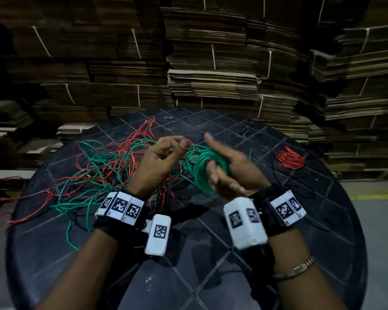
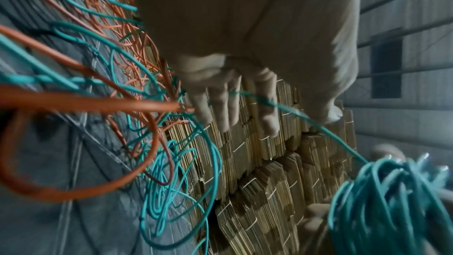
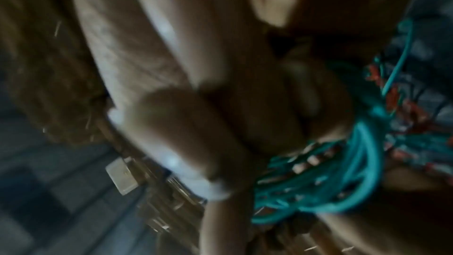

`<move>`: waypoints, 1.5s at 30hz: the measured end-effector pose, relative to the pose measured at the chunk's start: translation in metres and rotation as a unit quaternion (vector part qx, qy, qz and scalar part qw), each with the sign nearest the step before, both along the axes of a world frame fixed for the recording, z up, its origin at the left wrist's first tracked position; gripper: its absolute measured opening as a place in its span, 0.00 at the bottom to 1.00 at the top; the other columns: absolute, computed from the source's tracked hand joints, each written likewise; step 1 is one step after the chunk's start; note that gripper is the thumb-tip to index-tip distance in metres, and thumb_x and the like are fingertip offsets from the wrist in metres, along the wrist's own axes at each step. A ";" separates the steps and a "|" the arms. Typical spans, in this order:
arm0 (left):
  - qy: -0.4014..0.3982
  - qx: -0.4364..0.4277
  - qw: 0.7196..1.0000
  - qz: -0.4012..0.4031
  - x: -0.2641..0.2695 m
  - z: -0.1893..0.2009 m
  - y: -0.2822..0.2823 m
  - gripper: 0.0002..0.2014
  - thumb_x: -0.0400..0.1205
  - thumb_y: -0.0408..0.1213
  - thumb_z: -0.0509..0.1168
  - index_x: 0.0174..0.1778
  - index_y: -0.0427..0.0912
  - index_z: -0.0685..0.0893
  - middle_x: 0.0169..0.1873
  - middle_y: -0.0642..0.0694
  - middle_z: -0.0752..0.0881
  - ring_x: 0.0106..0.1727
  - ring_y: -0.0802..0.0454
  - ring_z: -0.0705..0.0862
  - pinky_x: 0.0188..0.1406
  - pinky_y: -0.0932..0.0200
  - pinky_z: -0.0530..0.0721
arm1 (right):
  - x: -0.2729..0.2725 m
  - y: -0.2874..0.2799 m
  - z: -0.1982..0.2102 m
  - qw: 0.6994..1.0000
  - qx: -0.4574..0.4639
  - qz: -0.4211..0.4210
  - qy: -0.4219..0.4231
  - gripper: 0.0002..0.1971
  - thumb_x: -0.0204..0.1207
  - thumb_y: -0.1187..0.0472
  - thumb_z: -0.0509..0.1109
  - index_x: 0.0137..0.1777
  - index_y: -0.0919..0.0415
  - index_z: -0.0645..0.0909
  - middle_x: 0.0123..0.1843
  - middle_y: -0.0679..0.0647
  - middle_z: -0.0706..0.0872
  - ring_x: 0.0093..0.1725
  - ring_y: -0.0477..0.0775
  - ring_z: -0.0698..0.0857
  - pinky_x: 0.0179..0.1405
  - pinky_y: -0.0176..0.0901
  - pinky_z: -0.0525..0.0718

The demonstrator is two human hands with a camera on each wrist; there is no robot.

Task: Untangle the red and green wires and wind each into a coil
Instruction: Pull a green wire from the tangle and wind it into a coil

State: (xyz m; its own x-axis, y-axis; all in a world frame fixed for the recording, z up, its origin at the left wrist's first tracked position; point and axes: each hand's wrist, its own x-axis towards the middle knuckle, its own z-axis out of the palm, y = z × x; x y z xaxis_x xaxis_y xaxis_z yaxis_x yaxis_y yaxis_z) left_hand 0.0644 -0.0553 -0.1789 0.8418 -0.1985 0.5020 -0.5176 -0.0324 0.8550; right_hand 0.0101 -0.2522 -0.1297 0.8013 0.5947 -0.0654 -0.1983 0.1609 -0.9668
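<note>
A loose tangle of red and green wires (image 1: 112, 162) lies on the left half of the round black table (image 1: 244, 253). My left hand (image 1: 177, 145), raised above the table, pinches one green strand (image 2: 326, 133) that runs across to a green coil (image 1: 203, 170). That coil is wound round the curled fingers of my right hand (image 1: 211, 159), whose thumb points up. In the left wrist view the strand crosses my fingers (image 2: 225, 108) and joins the coil (image 2: 382, 201). The right wrist view is blurred but shows the coil (image 3: 343, 177) round my fingers (image 3: 186, 133). A finished red coil (image 1: 290, 157) lies at the table's right.
Tall stacks of flattened cardboard (image 1: 211, 63) bound with string stand close behind the table. A red wire loop (image 1: 0, 186) hangs over the table's left edge. Grey floor (image 1: 379, 209) shows to the right.
</note>
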 end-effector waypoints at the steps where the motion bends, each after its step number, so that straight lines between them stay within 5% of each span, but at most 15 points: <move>1: 0.023 0.006 1.000 -0.010 0.001 -0.001 -0.002 0.33 0.81 0.66 0.66 0.42 0.33 0.87 0.54 0.41 0.89 0.61 0.56 0.85 0.65 0.54 0.79 | 0.002 -0.006 0.001 0.997 0.076 0.009 0.007 0.39 0.80 0.31 0.61 0.24 0.66 0.84 0.09 0.55 0.69 0.05 0.48 0.62 0.14 0.34 0.42; 3: 0.083 0.008 0.996 -0.042 0.000 -0.003 -0.003 0.38 0.80 0.72 0.64 0.45 0.31 0.82 0.47 0.31 0.83 0.53 0.49 0.79 0.59 0.46 0.74 | 0.007 -0.016 0.001 0.969 0.240 0.058 0.013 0.41 0.86 0.34 0.56 0.28 0.69 0.85 0.11 0.56 0.74 0.06 0.51 0.61 0.12 0.27 0.51; 5: 0.125 0.012 0.990 -0.066 -0.001 -0.005 -0.004 0.41 0.79 0.74 0.65 0.49 0.30 0.81 0.43 0.41 0.78 0.48 0.48 0.72 0.53 0.46 0.70 | 0.008 -0.025 0.002 0.933 0.352 0.067 -0.012 0.42 0.88 0.37 0.51 0.29 0.73 0.84 0.13 0.57 0.76 0.08 0.53 0.64 0.12 0.28 0.64; 8: 0.093 0.077 0.991 -0.061 -0.001 -0.010 -0.006 0.28 0.81 0.68 0.66 0.40 0.43 0.83 0.39 0.43 0.79 0.43 0.51 0.75 0.46 0.49 0.73 | 0.007 -0.042 0.007 0.882 0.465 0.030 -0.065 0.39 0.88 0.38 0.54 0.29 0.71 0.83 0.12 0.55 0.76 0.08 0.49 0.64 0.13 0.33 0.62; 11: 0.058 0.137 0.987 -0.056 0.004 -0.018 -0.009 0.25 0.81 0.65 0.67 0.53 0.44 0.87 0.40 0.39 0.83 0.42 0.50 0.77 0.44 0.43 0.78 | 0.010 -0.058 0.002 0.825 0.550 -0.114 -0.055 0.31 0.90 0.42 0.57 0.41 0.68 0.87 0.19 0.51 0.82 0.13 0.43 0.70 0.19 0.33 0.70; 15: 0.039 0.127 0.989 -0.059 0.004 -0.016 -0.005 0.16 0.77 0.60 0.73 0.54 0.56 0.91 0.75 0.47 0.81 0.80 0.55 0.76 0.83 0.39 0.72 | 0.023 -0.069 -0.001 0.797 0.515 -0.316 -0.021 0.24 0.90 0.52 0.62 0.74 0.74 0.76 0.67 0.67 0.87 0.63 0.55 0.89 0.74 0.37 0.76; 18: -0.016 0.113 0.991 -0.077 -0.002 -0.006 -0.003 0.08 0.79 0.47 0.76 0.54 0.55 0.92 0.86 0.50 0.70 0.89 0.59 0.60 0.87 0.34 0.65 | 0.022 -0.055 0.006 0.866 0.349 -0.358 -0.015 0.31 0.84 0.53 0.68 0.79 0.75 0.69 0.77 0.68 0.79 0.76 0.57 0.81 0.75 0.43 0.78; 23: -0.104 0.063 0.993 -0.001 -0.006 0.006 0.003 0.21 0.75 0.13 0.66 0.47 0.45 0.92 0.85 0.44 0.71 0.89 0.58 0.63 0.82 0.60 0.70 | 0.014 -0.005 0.001 0.941 -0.095 -0.297 -0.130 0.18 0.71 0.48 0.80 0.55 0.57 0.86 0.63 0.57 0.91 0.67 0.48 0.87 0.75 0.44 0.76; 26: -0.109 0.015 0.994 0.027 -0.005 0.013 0.012 0.24 0.74 0.12 0.67 0.44 0.50 0.91 0.85 0.44 0.71 0.88 0.56 0.66 0.79 0.54 0.74 | 0.012 0.003 -0.004 0.935 -0.227 -0.217 -0.165 0.20 0.73 0.38 0.78 0.55 0.53 0.88 0.64 0.59 0.89 0.53 0.19 0.81 0.61 0.16 0.70; 29: -0.100 0.000 0.993 0.055 -0.004 0.016 0.015 0.20 0.75 0.14 0.73 0.46 0.47 0.90 0.84 0.43 0.71 0.86 0.58 0.68 0.77 0.64 0.74 | 0.012 0.007 -0.008 0.919 -0.250 -0.213 -0.218 0.31 0.73 0.45 0.82 0.66 0.63 0.77 0.59 0.58 0.88 0.54 0.23 0.83 0.56 0.16 0.75; 31: -0.087 -0.032 0.994 0.057 -0.003 0.015 0.016 0.15 0.76 0.19 0.77 0.49 0.43 0.90 0.84 0.43 0.71 0.85 0.59 0.70 0.75 0.65 0.77 | 0.017 0.008 -0.016 0.908 -0.276 -0.229 -0.219 0.34 0.62 0.37 0.86 0.56 0.55 0.74 0.58 0.56 0.88 0.57 0.46 0.89 0.64 0.47 0.87; 33: -0.077 -0.041 0.994 0.070 -0.001 0.013 0.016 0.15 0.75 0.25 0.81 0.54 0.43 0.90 0.85 0.45 0.70 0.85 0.59 0.70 0.76 0.61 0.78 | 0.019 0.005 -0.021 0.880 -0.339 -0.249 -0.221 0.37 0.55 0.31 0.85 0.44 0.61 0.74 0.51 0.51 0.90 0.51 0.49 0.90 0.60 0.61 0.87; 35: -0.073 -0.024 0.993 0.093 0.001 0.009 0.014 0.20 0.74 0.29 0.83 0.59 0.45 0.89 0.86 0.47 0.68 0.86 0.60 0.69 0.79 0.58 0.77 | 0.020 0.001 -0.023 0.857 -0.389 -0.247 -0.229 0.34 0.60 0.32 0.83 0.42 0.65 0.83 0.43 0.49 0.92 0.47 0.47 0.89 0.56 0.54 0.85; 41: -0.082 0.076 0.989 0.093 0.014 -0.005 0.016 0.30 0.71 0.53 0.83 0.70 0.58 0.87 0.91 0.50 0.57 0.91 0.57 0.56 0.87 0.36 0.65 | 0.000 0.014 -0.007 0.937 -0.319 -0.079 -0.115 0.37 0.84 0.33 0.60 0.39 0.68 0.90 0.22 0.63 0.81 0.17 0.55 0.74 0.25 0.44 0.70; 45: -0.054 0.055 0.992 0.098 0.017 -0.006 0.014 0.23 0.75 0.42 0.84 0.65 0.51 0.90 0.90 0.48 0.60 0.90 0.61 0.58 0.87 0.41 0.67 | -0.007 0.018 -0.001 0.958 -0.279 0.004 -0.069 0.45 0.80 0.26 0.58 0.32 0.72 0.88 0.13 0.59 0.69 0.11 0.51 0.63 0.16 0.41 0.57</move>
State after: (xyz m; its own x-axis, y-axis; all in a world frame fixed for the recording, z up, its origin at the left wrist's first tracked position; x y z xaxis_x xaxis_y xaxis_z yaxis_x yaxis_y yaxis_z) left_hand 0.0812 -0.0412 -0.1850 0.8118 -0.0937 0.5763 -0.5808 -0.2314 0.7805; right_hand 0.0028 -0.2342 -0.1303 0.8207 0.5044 -0.2684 -0.0618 -0.3886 -0.9193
